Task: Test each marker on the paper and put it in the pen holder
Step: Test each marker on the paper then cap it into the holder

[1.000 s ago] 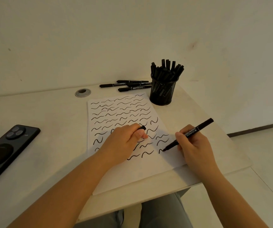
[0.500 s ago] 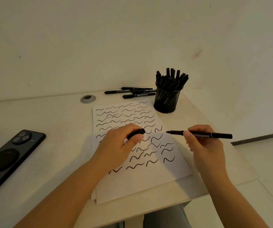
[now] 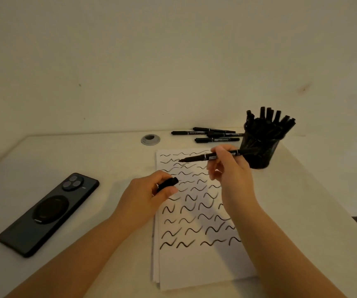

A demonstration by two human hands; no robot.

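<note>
Since half a second ago our right hand has carried the uncapped marker up and away from us, so it now hangs above the far rows of squiggles with its bare tip pointing toward our left side, and our left hand has shifted only slightly. We grip the marker's barrel with the right thumb and curled fingers, holding it nearly level, its rear end reaching toward the pen holder just beyond that hand. Our left hand is curled around the black cap, pinched between thumb and forefinger, its open end aimed toward the right hand; the two hands are near each other but apart, and the cap is not on the marker. Both hands are over the paper, a sheet covered in wavy black test strokes on the desk. The black mesh pen holder beyond our right hand stands upright and is packed with black markers, their ends fanning out above the rim. Four more loose markers lie flat farther out than both hands, just left of the holder. A dark phone lies face down well out to the side of our left hand.
</note>
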